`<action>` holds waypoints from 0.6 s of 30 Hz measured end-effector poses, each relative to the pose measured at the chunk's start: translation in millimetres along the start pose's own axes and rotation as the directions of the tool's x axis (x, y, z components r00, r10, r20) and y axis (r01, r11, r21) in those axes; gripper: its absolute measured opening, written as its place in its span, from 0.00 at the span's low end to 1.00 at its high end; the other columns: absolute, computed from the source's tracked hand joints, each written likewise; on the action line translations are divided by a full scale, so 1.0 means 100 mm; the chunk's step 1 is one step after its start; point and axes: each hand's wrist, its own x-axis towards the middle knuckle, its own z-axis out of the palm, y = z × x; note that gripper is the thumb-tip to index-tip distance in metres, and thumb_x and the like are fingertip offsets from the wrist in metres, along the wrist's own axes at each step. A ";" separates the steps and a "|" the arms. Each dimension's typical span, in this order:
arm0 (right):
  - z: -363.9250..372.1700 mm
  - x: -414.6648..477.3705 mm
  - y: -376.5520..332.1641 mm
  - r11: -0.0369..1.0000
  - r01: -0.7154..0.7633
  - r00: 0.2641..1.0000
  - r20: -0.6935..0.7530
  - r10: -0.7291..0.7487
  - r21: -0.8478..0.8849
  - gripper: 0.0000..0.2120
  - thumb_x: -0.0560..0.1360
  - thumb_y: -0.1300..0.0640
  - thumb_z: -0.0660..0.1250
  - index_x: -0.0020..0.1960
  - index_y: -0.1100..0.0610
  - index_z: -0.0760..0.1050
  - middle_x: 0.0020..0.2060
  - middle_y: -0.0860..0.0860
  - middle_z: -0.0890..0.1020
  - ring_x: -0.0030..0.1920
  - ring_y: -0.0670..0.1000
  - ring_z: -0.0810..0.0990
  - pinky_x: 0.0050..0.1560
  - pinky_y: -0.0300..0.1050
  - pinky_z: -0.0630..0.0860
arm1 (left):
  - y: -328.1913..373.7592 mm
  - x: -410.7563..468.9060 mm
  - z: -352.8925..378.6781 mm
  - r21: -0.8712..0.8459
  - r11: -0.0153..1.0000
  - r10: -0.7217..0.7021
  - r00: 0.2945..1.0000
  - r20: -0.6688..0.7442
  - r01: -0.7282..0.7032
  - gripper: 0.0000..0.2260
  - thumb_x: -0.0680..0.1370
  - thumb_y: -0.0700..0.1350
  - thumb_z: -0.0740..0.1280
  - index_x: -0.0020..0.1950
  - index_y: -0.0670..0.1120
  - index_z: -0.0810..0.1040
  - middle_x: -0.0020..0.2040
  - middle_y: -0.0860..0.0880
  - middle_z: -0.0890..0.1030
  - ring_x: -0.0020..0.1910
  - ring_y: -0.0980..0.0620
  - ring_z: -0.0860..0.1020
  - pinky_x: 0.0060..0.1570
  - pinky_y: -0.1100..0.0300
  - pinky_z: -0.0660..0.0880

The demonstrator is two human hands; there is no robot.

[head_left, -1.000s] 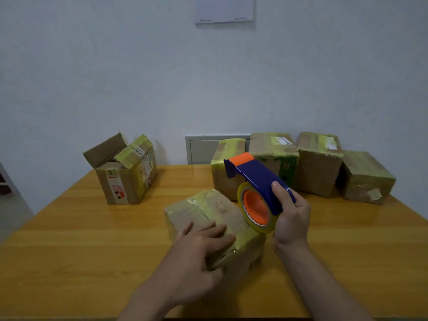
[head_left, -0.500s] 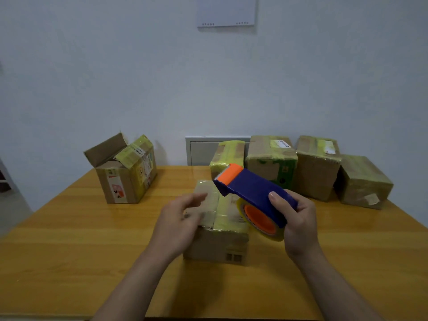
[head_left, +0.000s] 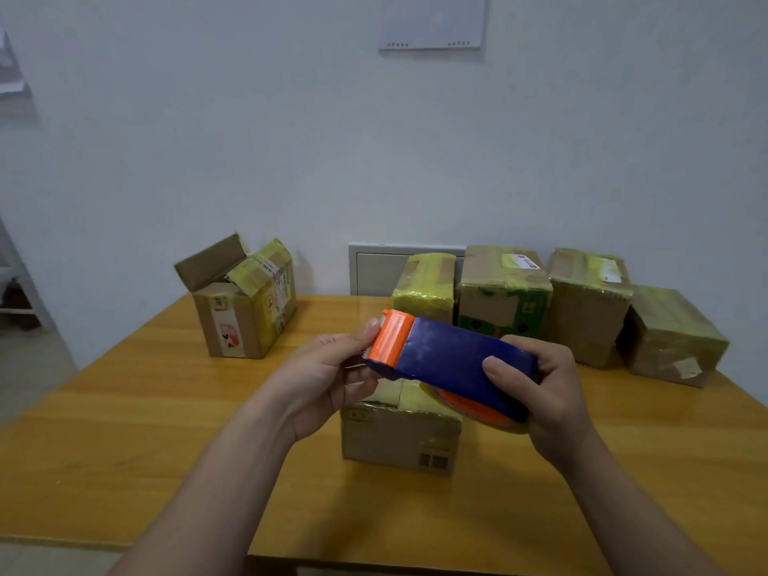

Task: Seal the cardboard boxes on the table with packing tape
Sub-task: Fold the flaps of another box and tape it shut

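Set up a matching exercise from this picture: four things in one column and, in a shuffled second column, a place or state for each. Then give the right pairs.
Column one
1. tape dispenser
2. open-flapped box
3. nearest box
4. right hand

Column two
A. stands at the far left of the table
B. grips the blue end of the tape dispenser
C. is held in the air, orange end to the left
D. sits at the front, partly hidden under the tape dispenser

Pairs: 1-C, 2-A, 3-D, 4-B
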 end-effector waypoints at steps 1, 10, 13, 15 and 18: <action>0.00 0.00 0.00 1.000 -0.013 1.000 0.003 0.013 0.013 0.13 0.72 0.48 0.68 0.39 0.58 0.80 0.31 0.53 0.79 0.32 0.52 0.77 0.34 0.40 0.73 | -0.02 0.00 -0.02 -0.051 0.998 -0.030 0.999 0.012 0.030 0.14 0.70 0.54 0.77 0.44 0.44 0.89 0.45 0.42 0.84 0.37 0.53 0.82 0.35 0.64 0.80; 0.04 -0.03 0.06 0.970 -0.121 0.992 0.047 0.114 0.209 0.18 0.72 0.49 0.66 0.54 0.61 0.82 0.43 0.64 0.83 0.44 0.62 0.82 0.42 0.46 0.81 | -0.28 -0.05 0.09 -0.629 0.739 -0.094 0.960 0.262 0.244 0.45 0.55 0.43 0.89 0.69 0.40 0.75 0.54 0.36 0.83 0.32 0.52 0.81 0.26 0.62 0.80; 0.06 -0.04 0.08 0.962 -0.139 0.990 0.068 0.126 0.236 0.19 0.72 0.50 0.66 0.54 0.62 0.81 0.44 0.63 0.83 0.44 0.61 0.82 0.43 0.46 0.81 | -0.39 -0.09 0.15 -0.729 0.628 -0.005 0.939 0.345 0.271 0.41 0.60 0.40 0.88 0.69 0.38 0.74 0.56 0.33 0.82 0.33 0.47 0.84 0.26 0.58 0.81; 0.06 -0.04 0.07 0.958 -0.150 0.988 0.080 0.135 0.246 0.19 0.72 0.50 0.66 0.54 0.63 0.81 0.44 0.64 0.83 0.44 0.62 0.82 0.44 0.47 0.81 | -0.44 -0.11 0.16 -0.753 0.592 0.046 0.922 0.386 0.285 0.35 0.62 0.41 0.87 0.65 0.34 0.79 0.57 0.32 0.82 0.33 0.47 0.84 0.27 0.58 0.81; 0.05 -0.04 0.07 0.953 -0.160 0.986 0.095 0.140 0.257 0.20 0.71 0.49 0.66 0.55 0.63 0.82 0.44 0.64 0.83 0.44 0.61 0.82 0.44 0.46 0.81 | -0.48 -0.13 0.15 -0.771 0.543 0.069 0.898 0.434 0.331 0.25 0.71 0.42 0.80 0.63 0.31 0.80 0.58 0.31 0.82 0.34 0.46 0.84 0.30 0.57 0.83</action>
